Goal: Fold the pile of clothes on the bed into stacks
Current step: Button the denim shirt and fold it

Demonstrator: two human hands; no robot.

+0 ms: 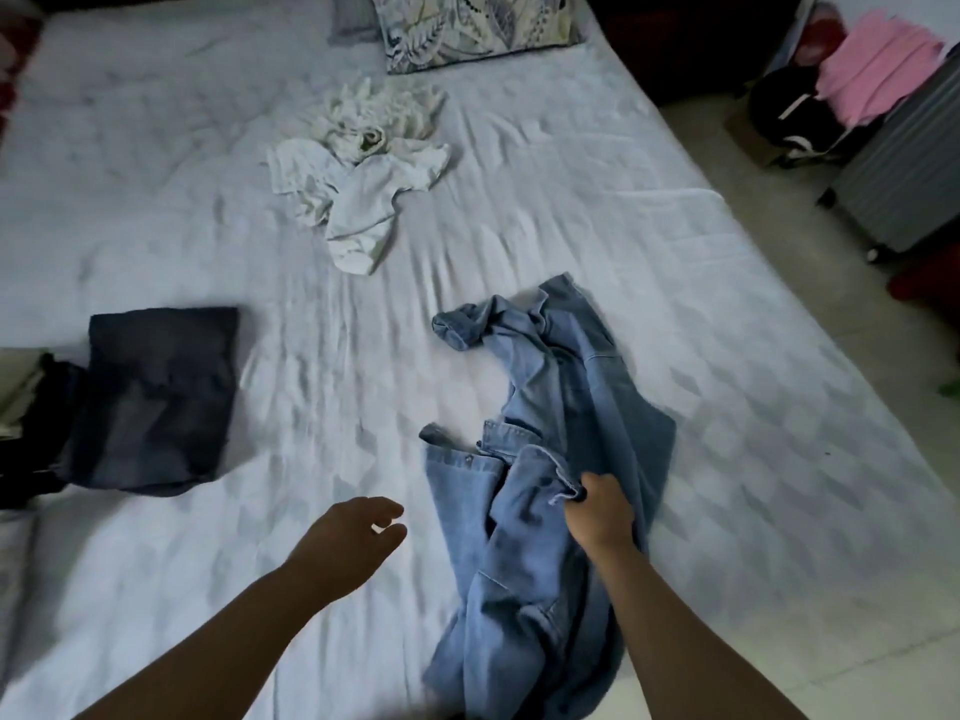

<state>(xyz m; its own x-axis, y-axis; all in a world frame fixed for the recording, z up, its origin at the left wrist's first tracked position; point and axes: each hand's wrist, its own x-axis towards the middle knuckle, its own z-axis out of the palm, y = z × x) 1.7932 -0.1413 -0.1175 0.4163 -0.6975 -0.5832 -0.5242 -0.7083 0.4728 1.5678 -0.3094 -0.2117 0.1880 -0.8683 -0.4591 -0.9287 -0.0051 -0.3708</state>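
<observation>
A light blue denim garment (561, 407) lies crumpled on the bed's right half, reaching down to the near edge. My right hand (597, 511) grips a bunched fold of it near the waistband. My left hand (353, 543) hovers open over the bare sheet just left of the denim, fingers relaxed and holding nothing. A small heap of white clothes (363, 174) sits unfolded in the middle of the bed, farther away. A folded dark blue garment (156, 397) lies flat at the left, beside another dark folded pile (36, 407) at the frame edge.
The bed (727, 356) wears a wrinkled pale sheet, with a patterned pillow (472, 28) at its head. Beyond the right edge is tiled floor, a grey suitcase (904, 179) and pink cloth (878, 70) on a dark bag.
</observation>
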